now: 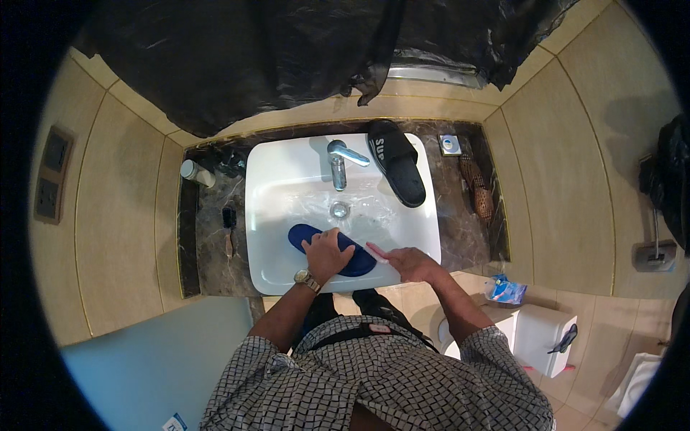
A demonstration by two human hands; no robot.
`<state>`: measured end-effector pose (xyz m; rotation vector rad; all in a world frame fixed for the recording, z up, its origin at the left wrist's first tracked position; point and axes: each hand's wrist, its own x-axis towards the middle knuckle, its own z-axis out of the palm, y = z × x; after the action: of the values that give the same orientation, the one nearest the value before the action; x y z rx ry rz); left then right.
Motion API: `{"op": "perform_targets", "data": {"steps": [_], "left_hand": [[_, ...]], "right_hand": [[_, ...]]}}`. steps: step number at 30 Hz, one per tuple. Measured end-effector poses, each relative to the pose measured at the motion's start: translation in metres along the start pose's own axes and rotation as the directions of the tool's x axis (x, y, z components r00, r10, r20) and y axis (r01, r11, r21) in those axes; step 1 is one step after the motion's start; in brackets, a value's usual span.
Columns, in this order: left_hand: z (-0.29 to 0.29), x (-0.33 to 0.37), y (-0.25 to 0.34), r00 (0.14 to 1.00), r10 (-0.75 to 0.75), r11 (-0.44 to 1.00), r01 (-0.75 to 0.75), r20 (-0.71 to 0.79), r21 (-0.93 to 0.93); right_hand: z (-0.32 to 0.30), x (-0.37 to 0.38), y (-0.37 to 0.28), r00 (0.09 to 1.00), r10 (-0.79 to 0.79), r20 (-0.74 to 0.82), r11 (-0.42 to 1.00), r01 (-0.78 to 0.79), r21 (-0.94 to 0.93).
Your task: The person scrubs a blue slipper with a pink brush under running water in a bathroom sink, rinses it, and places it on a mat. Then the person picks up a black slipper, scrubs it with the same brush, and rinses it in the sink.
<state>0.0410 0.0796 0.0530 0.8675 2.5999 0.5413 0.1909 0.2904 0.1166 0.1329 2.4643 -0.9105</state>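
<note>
Slipper (pixel 359 266) in navy blue lies in the front part of the white sink (pixel 270 197), slanting from upper left down to the right, its right end close to the front rim. It appears to be sole up, though the left hand (pixel 327 255) covers its middle and the view is too small to be sure. That hand holds it from above, fingers spread across its width. The right hand (pixel 411 264) is closed round a pink brush (pixel 377 253) with pale bristles, set at the slipper's right end. The slipper is a long, rounded, matte shape; the glossy basin has soft corners and a wet sheen around its metal drain (pixel 339 210). A chrome faucet (pixel 338 172) stands behind, and a black slide sandal (pixel 405 172) leans over the right rear rim. Open basin floor runs left of the drain and between slipper and faucet; dark veined stone counter (pixel 460 233) borders both sides.
</note>
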Motion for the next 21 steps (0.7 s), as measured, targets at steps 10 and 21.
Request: {"op": "perform_targets", "data": {"steps": [10,21], "left_hand": [[-0.006,-0.003,-0.021,0.981,0.04,0.992,-0.017,0.191,-0.123],[0.01,-0.001,-0.044,0.974,0.037,0.942,0.04,0.221,-0.333]], "right_hand": [[0.034,0.105,-0.02,0.979,0.03,-0.203,0.999,-0.023,0.04],[0.026,0.048,0.008,0.993,-0.068,-0.094,0.997,0.071,0.028]]}}
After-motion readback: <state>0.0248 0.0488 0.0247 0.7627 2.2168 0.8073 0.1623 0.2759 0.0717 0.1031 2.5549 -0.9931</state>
